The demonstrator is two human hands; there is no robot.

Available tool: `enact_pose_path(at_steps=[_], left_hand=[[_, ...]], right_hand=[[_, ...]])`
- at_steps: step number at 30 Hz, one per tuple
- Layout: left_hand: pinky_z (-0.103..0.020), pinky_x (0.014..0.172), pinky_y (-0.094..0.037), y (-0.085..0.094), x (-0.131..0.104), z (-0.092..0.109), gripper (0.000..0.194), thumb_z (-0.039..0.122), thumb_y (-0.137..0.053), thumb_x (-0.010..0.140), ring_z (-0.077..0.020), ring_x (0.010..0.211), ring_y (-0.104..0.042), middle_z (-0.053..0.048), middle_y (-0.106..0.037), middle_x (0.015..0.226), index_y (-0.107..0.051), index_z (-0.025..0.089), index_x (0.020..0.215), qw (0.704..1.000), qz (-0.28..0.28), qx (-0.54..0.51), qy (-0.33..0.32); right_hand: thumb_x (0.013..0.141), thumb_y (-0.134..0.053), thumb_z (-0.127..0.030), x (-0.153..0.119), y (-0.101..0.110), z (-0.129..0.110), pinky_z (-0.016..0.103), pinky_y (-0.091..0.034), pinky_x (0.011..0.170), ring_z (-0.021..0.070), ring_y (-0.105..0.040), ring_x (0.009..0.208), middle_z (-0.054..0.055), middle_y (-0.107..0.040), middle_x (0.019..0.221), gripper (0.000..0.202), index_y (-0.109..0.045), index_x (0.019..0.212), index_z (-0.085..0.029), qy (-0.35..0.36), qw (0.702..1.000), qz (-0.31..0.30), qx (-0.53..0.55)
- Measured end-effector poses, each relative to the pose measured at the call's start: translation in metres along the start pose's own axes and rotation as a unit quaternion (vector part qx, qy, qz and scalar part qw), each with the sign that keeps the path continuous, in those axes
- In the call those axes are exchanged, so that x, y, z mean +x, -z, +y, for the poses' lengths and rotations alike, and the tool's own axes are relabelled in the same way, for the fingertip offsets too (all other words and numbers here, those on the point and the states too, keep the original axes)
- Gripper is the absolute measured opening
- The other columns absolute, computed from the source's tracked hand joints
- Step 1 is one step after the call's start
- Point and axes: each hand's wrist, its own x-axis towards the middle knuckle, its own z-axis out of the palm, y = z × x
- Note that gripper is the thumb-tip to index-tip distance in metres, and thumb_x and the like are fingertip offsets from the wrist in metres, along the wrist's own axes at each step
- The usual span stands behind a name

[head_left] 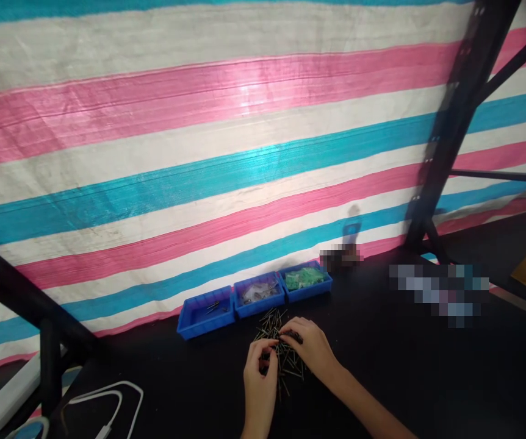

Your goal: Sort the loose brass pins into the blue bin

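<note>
Left hand (260, 381) half closed over the near edge of the pile, thumb and forefinger curled towards each other; right hand (312, 349) comes in from the other side, fingers bent, tips low among the rods. Whether either has hold of a rod I cannot tell. Between and around them the thin metallic rods (271, 323) lie crisscrossed on the black bench (190, 390). With pieces this tangled, I'd judge it best to pinch one near its end, lift gently and use the other fingertips to hold back its neighbours; raking could scatter them.

A white cable (130, 386) loops over at the left. Just beyond the pile stand three blue trays: the left tray (199, 318) with a few rods, the middle tray (263, 306) with clear packets, the right tray (309, 294) with green ones. Behind hangs a pink, white and turquoise striped sheet (199, 177), between black metal posts
</note>
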Motion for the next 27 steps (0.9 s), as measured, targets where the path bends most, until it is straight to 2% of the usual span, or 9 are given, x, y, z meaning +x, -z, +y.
enact_pose_path(at_steps=[8,14,18,21,24,27], left_hand=[[-0.028,0.064,-0.047,-0.0004,-0.0010,0.0010,0.018,0.028,-0.051,0.078,-0.0179,0.078,-0.057,-0.006,-0.059,0.090,-0.064,0.019,0.087,1.000,-0.002,0.000,0.012],[-0.028,0.064,-0.047,-0.0015,-0.0014,0.0008,0.024,0.031,-0.053,0.077,-0.0170,0.076,-0.058,-0.007,-0.060,0.096,-0.062,0.019,0.096,0.999,-0.012,-0.012,0.030],[-0.027,0.062,-0.047,-0.0019,-0.0009,0.0021,0.029,0.035,-0.054,0.078,-0.0157,0.071,-0.057,-0.006,-0.061,0.092,-0.062,0.019,0.099,0.999,-0.017,-0.013,0.039],[-0.026,0.062,-0.045,-0.0020,-0.0008,0.0041,0.026,0.037,-0.054,0.078,-0.0150,0.069,-0.056,-0.005,-0.061,0.088,-0.064,0.018,0.092,1.000,-0.020,-0.007,0.019],[-0.026,0.060,-0.044,-0.0017,-0.0007,0.0047,0.022,0.036,-0.055,0.078,-0.0145,0.066,-0.054,-0.004,-0.060,0.082,-0.064,0.017,0.083,1.000,-0.016,0.003,-0.006],[-0.025,0.059,-0.044,-0.0004,0.0001,0.0046,0.020,0.035,-0.056,0.078,-0.0138,0.065,-0.054,-0.004,-0.058,0.080,-0.064,0.017,0.083,1.000,-0.009,0.002,-0.012]], right_hand=[[0.083,-0.054,-0.026,-0.0011,0.0017,-0.0005,0.022,-0.042,0.066,0.0129,-0.057,0.077,0.001,-0.060,0.092,0.015,-0.069,0.086,-0.026,0.021,0.997,0.039,0.066],[0.081,-0.056,-0.029,0.0025,0.0012,-0.0069,0.021,-0.037,0.051,0.0114,-0.053,0.061,0.002,-0.060,0.076,0.015,-0.070,0.083,-0.021,-0.023,0.984,0.071,0.163],[0.077,-0.060,-0.031,0.0040,-0.0009,-0.0088,0.022,-0.040,0.054,0.0133,-0.055,0.065,0.004,-0.064,0.074,0.018,-0.069,0.083,-0.017,-0.065,0.963,0.047,0.258],[0.075,-0.062,-0.033,0.0038,-0.0036,-0.0082,0.023,-0.044,0.057,0.0141,-0.057,0.067,0.005,-0.065,0.074,0.021,-0.068,0.083,-0.015,-0.077,0.946,0.016,0.315],[0.074,-0.063,-0.034,0.0028,-0.0066,-0.0069,0.025,-0.046,0.060,0.0150,-0.058,0.068,0.005,-0.066,0.075,0.023,-0.068,0.083,-0.014,-0.077,0.936,-0.012,0.342],[0.076,-0.061,-0.034,0.0015,-0.0079,-0.0065,0.027,-0.048,0.063,0.0162,-0.060,0.072,0.006,-0.066,0.078,0.023,-0.068,0.086,-0.015,-0.068,0.934,-0.034,0.350]])
